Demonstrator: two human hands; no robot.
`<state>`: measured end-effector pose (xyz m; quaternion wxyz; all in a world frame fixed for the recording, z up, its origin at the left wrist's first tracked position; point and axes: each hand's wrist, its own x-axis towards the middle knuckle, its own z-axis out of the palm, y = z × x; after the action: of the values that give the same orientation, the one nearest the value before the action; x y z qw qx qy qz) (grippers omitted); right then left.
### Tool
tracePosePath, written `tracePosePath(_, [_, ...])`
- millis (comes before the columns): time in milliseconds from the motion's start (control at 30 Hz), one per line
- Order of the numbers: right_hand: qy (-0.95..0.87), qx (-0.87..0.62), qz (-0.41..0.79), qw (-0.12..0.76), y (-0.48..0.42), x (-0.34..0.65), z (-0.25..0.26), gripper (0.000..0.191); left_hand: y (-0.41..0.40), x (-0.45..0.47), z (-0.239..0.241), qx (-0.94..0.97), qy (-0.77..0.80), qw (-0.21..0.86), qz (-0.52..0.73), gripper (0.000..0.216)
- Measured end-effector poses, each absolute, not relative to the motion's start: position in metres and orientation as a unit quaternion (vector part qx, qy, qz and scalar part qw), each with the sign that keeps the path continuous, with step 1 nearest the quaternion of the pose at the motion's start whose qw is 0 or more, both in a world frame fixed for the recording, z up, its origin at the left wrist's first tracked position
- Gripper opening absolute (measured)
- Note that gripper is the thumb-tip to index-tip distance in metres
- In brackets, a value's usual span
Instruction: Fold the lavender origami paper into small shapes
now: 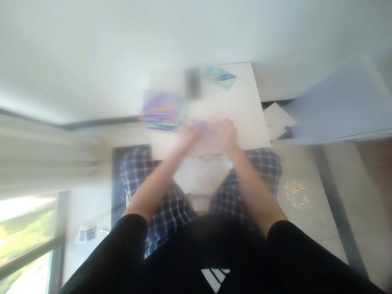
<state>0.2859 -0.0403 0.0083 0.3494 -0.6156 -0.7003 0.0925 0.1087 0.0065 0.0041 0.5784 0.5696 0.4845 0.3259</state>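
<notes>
Head view, heavily blurred: a purple stack [162, 111] lies at the left edge of the small white table [245, 110], just beside the left hand [190, 136]. That hand and the right hand [226, 135] meet at the table's near edge, with a pale purple item [202, 124] between them, though whether the fingers pinch it I cannot tell. Farther right, off the table, lies a white sheet [277, 118].

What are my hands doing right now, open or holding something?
Left hand: at the table, too blurred to tell.
Right hand: beside it, cannot tell either.
</notes>
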Motion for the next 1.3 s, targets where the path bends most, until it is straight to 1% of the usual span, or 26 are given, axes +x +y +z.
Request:
tracePosePath(167, [-0.720,-0.594,0.076,0.351,-0.040,0.284,0.004,0.025,0.008,0.105,0.003,0.573,0.479,0.575,0.334,0.027])
tracePosePath(367, [-0.663,-0.615,0.110,0.413,-0.041,0.283,0.002,0.029,0.012,0.109,-0.002,0.578,0.470,0.581,0.328,0.026])
tracePosePath(433, [-0.668,-0.610,0.098,0.416,-0.042,0.283,0.002,0.031,0.012,0.110,-0.004,0.579,0.469,0.582,0.326,0.027])
tracePosePath(533, [-0.697,-0.596,0.054,0.396,-0.042,0.282,0.001,0.033,0.011,0.110,-0.007,0.580,0.463,0.579,0.338,0.029])
tracePosePath(700, [-0.736,-0.596,-0.003,0.320,-0.043,0.277,0.000,0.035,0.011,0.107,-0.010,0.575,0.476,0.572,0.339,0.025])
tracePosePath(800, [-0.735,-0.609,-0.004,0.300,-0.044,0.276,0.001,0.035,0.011,0.106,-0.011,0.582,0.467,0.568,0.348,0.025])
tracePosePath(933, [-0.730,-0.613,0.017,0.303,-0.047,0.274,0.001,0.037,0.010,0.107,-0.012,0.572,0.473,0.569,0.354,0.026])
tracePosePath(1033, [-0.729,-0.601,0.044,0.325,-0.048,0.273,0.001,0.037,0.011,0.109,-0.011,0.577,0.499,0.546,0.346,0.025])
tracePosePath(1100, [-0.710,-0.601,0.085,0.357,-0.046,0.273,0.003,0.037,0.011,0.109,-0.009,0.575,0.520,0.535,0.338,0.026])
tracePosePath(1200, [-0.631,-0.629,0.183,0.415,-0.042,0.278,0.008,0.039,0.011,0.109,-0.003,0.572,0.522,0.547,0.318,0.026])
tracePosePath(1300, [-0.543,-0.643,0.322,0.434,-0.039,0.288,0.013,0.043,0.009,0.107,0.005,0.590,0.483,0.575,0.299,0.027])
